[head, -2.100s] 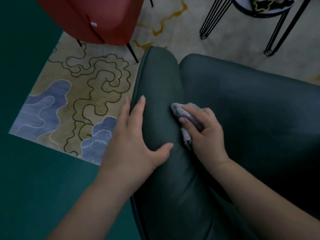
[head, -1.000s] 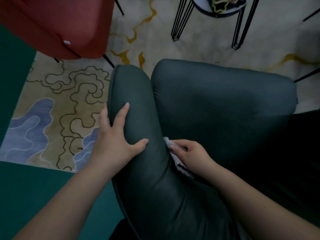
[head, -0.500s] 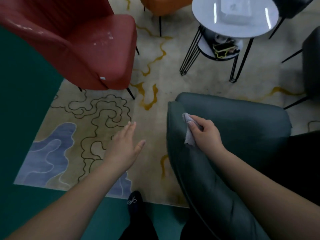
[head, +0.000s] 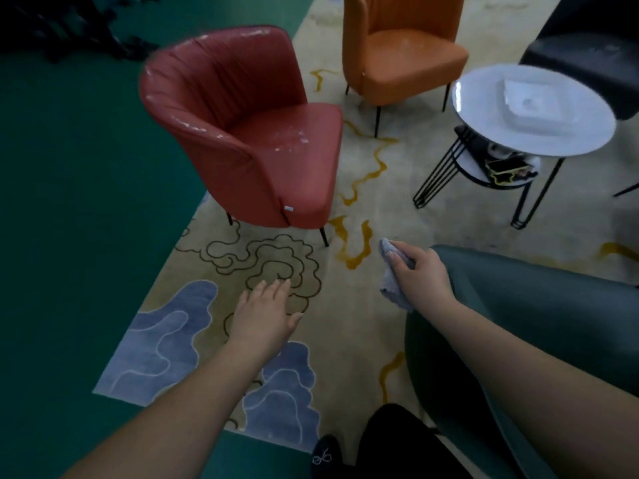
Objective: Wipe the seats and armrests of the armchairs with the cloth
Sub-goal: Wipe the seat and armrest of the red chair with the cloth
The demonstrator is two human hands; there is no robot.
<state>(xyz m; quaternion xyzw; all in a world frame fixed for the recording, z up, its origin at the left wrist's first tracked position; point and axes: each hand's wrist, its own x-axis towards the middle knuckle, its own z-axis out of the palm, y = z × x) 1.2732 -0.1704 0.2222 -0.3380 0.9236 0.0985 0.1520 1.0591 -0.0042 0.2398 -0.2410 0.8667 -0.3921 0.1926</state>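
My right hand point(head: 420, 276) grips a small grey cloth point(head: 390, 283) in the air just past the front left corner of the dark green armchair point(head: 539, 305) at the lower right. My left hand point(head: 264, 314) hovers flat and empty over the rug, fingers apart, left of that chair. A red armchair point(head: 262, 133) stands ahead at centre left, its seat and back showing pale scuffed patches. Behind it is an orange armchair point(head: 401, 50), and part of a black armchair point(head: 587, 53) shows at the top right.
A round white side table point(head: 484, 133) on black wire legs stands right of the red chair, with a white square dish on top and items on a lower shelf. A patterned rug point(head: 214, 271) covers the floor, green flooring to the left. My foot point(head: 325, 458) shows below.
My left hand left the green armrest and now hovers over the rug. My right hand carried the cloth off the armrest to its front corner. The view rose toward the red chair.
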